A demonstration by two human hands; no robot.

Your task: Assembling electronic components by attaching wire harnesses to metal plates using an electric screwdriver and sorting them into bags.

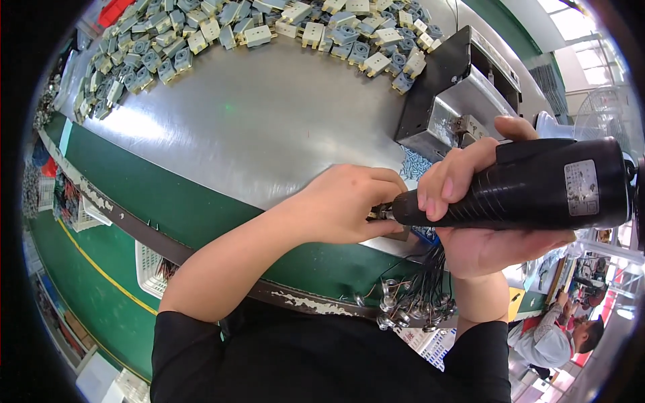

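My right hand is wrapped round a thick black electric screwdriver, which lies almost level with its nose pointing left. At that nose, the fingers of my left hand close on a small part with brass-coloured metal. Most of this part is hidden by my fingers and the tool. Just beyond the screwdriver's nose lie many loose bluish screws. Below the tool hangs a bundle of black wires with round metal pieces at the ends.
Grey and cream housings are heaped along the far side of the metal tabletop. A black box-shaped device stands at the right. Green matting covers the near edge. A white basket sits below; another person works at lower right.
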